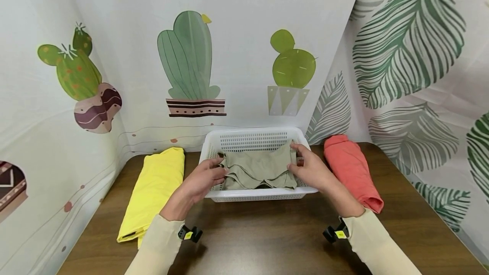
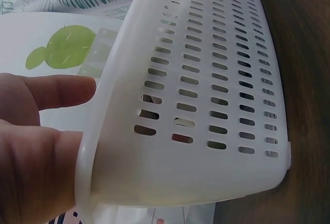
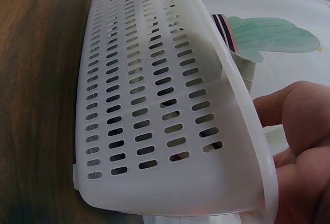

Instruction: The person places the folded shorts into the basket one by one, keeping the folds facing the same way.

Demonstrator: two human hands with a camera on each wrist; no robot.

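A folded grey-green piece of clothing (image 1: 259, 162) lies inside a white plastic basket (image 1: 261, 193) with slotted walls. At the garment's left edge, my left hand (image 1: 204, 177) holds the fabric between thumb and fingers. My right hand (image 1: 311, 166) pinches its right edge, where the far corner stands raised against the basket's wall. Both hands reach over the basket's rim. In the left wrist view, the basket's wall (image 2: 201, 177) hides the fingertips and the garment. The right wrist view shows the near wall (image 3: 216, 182) with the right thumb and a finger behind the rim.
A folded yellow garment (image 1: 158, 190) lies on the brown wooden table (image 1: 252, 237) left of the basket. To the right lies a folded red garment (image 1: 351, 169). A printed curtain (image 1: 244, 54) with cactus and leaf patterns hangs right behind the table.
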